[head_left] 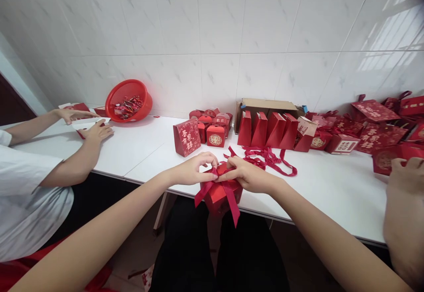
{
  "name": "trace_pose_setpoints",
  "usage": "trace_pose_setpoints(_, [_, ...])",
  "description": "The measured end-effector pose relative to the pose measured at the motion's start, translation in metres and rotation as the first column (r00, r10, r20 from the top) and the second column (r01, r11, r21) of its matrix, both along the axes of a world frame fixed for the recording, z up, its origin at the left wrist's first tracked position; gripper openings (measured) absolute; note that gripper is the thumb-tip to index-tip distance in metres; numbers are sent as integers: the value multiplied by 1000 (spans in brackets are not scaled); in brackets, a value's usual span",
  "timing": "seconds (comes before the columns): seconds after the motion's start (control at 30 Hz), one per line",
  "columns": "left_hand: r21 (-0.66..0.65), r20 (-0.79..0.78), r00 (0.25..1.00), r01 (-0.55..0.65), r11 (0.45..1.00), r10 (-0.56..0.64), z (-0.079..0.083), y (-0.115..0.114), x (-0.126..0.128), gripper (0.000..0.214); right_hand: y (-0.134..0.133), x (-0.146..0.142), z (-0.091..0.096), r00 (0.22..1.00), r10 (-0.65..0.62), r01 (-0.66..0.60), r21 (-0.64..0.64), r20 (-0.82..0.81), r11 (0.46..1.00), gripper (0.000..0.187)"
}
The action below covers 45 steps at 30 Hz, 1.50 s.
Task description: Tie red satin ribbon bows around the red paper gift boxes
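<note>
A small red gift box (218, 197) sits at the near edge of the white table (331, 190), in front of my lap. A red ribbon (232, 195) is wrapped over it, its ends hanging down the front. My left hand (194, 169) and my right hand (247, 175) meet on top of the box, each pinching the ribbon at the knot. Both hands have their fingers closed on the ribbon.
Loose red ribbons (270, 159) lie just behind the box. Finished red boxes (212, 128), folded red boxes (271, 130) and a cardboard carton (265, 106) line the wall. A red basin (129, 100) stands far left. A person in white (29, 186) works at left; another arm (404, 203) is at right.
</note>
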<state>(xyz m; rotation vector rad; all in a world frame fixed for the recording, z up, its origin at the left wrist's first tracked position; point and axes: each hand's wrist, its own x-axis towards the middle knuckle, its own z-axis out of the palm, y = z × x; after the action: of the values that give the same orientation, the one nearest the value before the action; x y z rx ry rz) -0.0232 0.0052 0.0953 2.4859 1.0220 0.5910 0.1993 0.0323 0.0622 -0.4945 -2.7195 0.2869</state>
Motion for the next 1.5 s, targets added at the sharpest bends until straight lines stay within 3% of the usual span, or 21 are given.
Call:
trace_pose_setpoints(0.13, [-150, 53, 998, 41, 988, -34, 6, -3, 0, 13, -2, 1, 0, 1000, 6, -6, 7, -9, 1000, 54])
trace_pose_setpoints(0.23, [-252, 118, 991, -24, 968, 55, 5, -2, 4, 26, -3, 1, 1, 1000, 3, -3, 20, -2, 1000, 53])
trace_pose_setpoints(0.33, [-205, 164, 976, -104, 973, 139, -3, 2, 7, 33, -3, 0, 0, 1000, 14, -14, 37, 11, 999, 53])
trace_pose_setpoints(0.43, [-145, 200, 969, -120, 982, 148, -11, 5, 7, 33, -3, 0, 0, 999, 34, -35, 57, 27, 998, 56])
trace_pose_setpoints(0.7, [-340, 311, 926, -104, 935, 216, -21, 0, 15, 23, -6, 0, 2, 1000, 22, -23, 112, 16, 993, 52])
trace_pose_setpoints(0.83, [-381, 361, 901, -95, 920, 242, -25, 2, 16, 24, -6, 6, 1, 992, 22, -7, 121, -122, 993, 38])
trace_pose_setpoints(0.93, [-417, 399, 877, -87, 905, 268, -27, 4, 16, 28, -8, 10, -2, 954, -59, 57, -15, -295, 998, 21])
trace_pose_setpoints(1.0, [-469, 430, 853, -70, 880, 297, -27, 3, 17, 33, -9, 11, -5, 910, -162, 106, -163, -382, 981, 20])
trace_pose_setpoints(1.2, [-562, 501, 778, -40, 826, 379, -28, -4, 21, 46, -11, 5, -10, 818, -331, 54, -510, -470, 858, 19])
trace_pose_setpoints(1.4, [-563, 514, 761, -48, 825, 395, -32, -5, 21, 47, -11, 4, -11, 804, -360, -51, -659, -472, 750, 28])
trace_pose_setpoints(1.5, [-554, 516, 760, -55, 831, 395, -33, -4, 21, 48, -11, 5, -11, 813, -377, -34, -681, -445, 731, 26])
